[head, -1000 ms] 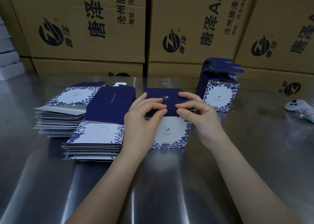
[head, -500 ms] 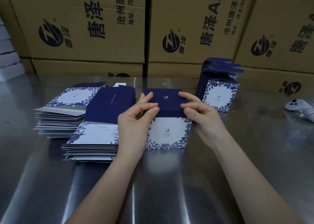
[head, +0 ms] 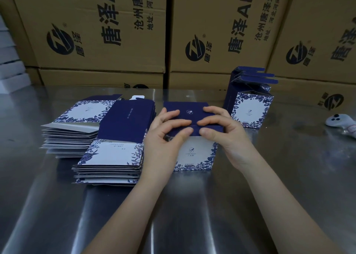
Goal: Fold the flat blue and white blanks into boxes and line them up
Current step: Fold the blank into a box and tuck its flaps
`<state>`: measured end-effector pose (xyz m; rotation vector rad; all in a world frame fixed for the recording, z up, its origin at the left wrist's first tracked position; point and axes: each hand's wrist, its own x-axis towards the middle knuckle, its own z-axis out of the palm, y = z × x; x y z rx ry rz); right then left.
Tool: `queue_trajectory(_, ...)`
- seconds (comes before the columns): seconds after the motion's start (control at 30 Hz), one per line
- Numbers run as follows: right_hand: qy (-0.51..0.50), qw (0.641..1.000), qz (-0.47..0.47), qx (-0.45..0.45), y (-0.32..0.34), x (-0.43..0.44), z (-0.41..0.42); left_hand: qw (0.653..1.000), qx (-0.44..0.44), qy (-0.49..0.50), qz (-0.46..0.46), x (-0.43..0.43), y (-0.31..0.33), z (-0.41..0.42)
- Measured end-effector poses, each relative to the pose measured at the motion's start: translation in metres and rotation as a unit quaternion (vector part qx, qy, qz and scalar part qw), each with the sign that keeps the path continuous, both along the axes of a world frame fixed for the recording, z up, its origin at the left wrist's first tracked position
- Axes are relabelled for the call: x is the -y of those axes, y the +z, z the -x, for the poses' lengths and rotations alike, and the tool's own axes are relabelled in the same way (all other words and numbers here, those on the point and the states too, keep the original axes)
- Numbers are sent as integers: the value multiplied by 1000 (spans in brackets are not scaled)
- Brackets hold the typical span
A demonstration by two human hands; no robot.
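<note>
With curled fingers, the left hand (head: pixel 165 138) and right hand (head: pixel 227 136) pinched the box (head: pixel 194 153) along its top fold, seemingly light, crease-prone card.

The brown cartons (head: pixel 100 28) behind read 唐泽 and AH in big black print, plus 地址:河北. Print on the folded box (head: pixel 194 157) is too small.

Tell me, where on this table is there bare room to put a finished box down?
Bare steel lies right of the half-folded box, between the standing boxes and the white controller, and along the near edge of the table around the forearms. Crowded on the left: two stacks of blanks sit close beside the left hand.
</note>
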<state>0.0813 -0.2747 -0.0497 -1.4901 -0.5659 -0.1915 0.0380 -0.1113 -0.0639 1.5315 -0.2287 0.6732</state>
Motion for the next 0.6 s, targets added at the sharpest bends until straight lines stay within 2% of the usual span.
queue_trajectory(0.07,-35,999,10,11,0,-5,1,999,-5,25,-21,4,1,0)
queue_trajectory(0.23,-63,998,-3,11,0,-9,1,998,-14,53,-5,11,3,0)
queue_trajectory(0.6,-76,997,14,13,-1,-14,7,998,-10,57,-1,14,4,2)
